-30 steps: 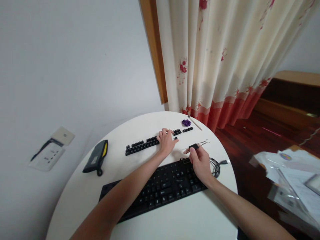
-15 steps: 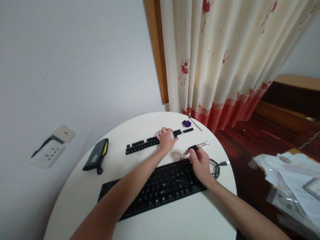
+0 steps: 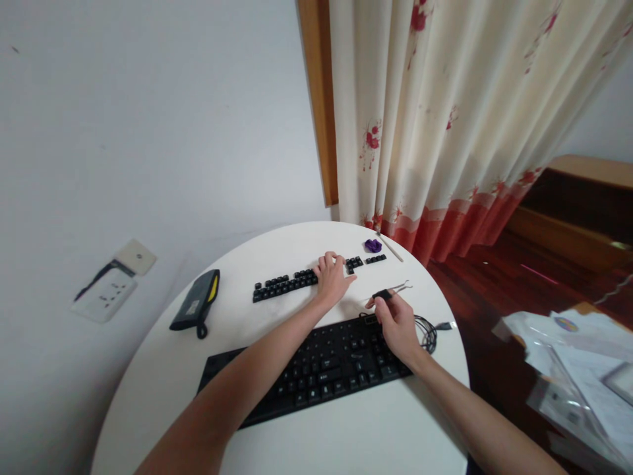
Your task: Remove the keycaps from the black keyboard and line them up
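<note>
Black plastic keyboard (image 3: 341,369) at 6 o'clock of loose, squarish keycaps (image 3: 279,289), set in rows on smooth white surface (image 3: 306,435), presumably to preserve order. Left hand (image 3: 332,280): fingers part-spread, curled over rows; cannot tell whether any keycap is gripped. Right hand (image 3: 398,323): fingers pinched round black-handled wire tool (image 3: 382,295), bent prongs toward 2 o'clock, seemingly for readiness

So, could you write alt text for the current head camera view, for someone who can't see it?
A person's left hand is at rows of loose black keycaps on a round white table; the right hand grips a thin wire tool over a black keyboard. A purple object lies beyond the hands, near a floral curtain.
</note>
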Motion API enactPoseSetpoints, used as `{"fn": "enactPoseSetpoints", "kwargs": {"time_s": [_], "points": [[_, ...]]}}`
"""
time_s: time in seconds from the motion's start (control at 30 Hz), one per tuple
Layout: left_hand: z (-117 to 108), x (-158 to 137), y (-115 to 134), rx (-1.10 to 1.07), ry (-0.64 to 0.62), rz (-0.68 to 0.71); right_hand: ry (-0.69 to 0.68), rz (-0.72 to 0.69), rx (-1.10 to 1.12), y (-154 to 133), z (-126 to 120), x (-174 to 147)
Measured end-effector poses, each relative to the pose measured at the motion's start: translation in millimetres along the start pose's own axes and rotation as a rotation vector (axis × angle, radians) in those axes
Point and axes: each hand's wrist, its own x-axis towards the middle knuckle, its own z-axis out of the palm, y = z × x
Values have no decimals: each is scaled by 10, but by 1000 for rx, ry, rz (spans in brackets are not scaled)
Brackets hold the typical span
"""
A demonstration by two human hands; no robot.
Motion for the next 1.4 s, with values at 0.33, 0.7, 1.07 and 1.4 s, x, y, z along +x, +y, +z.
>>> {"fn": "enactPoseSetpoints", "kwargs": {"time_s": [0.33, 0.7, 1.07, 1.4], "points": [[-497, -438, -93, -423, -296, 223, -469, -174, -269, -55, -60, -4], [-789, -1219, -17, -384, -425, 323, -776, -425, -434, -125, -76, -25], [-648, -1278, -70, -369, -389, 304, -760, -340, -466, -121, -36, -56], [-656, -1267, -90, -389, -405, 328, -566, -102, -405, -92, 42, -93]]}}
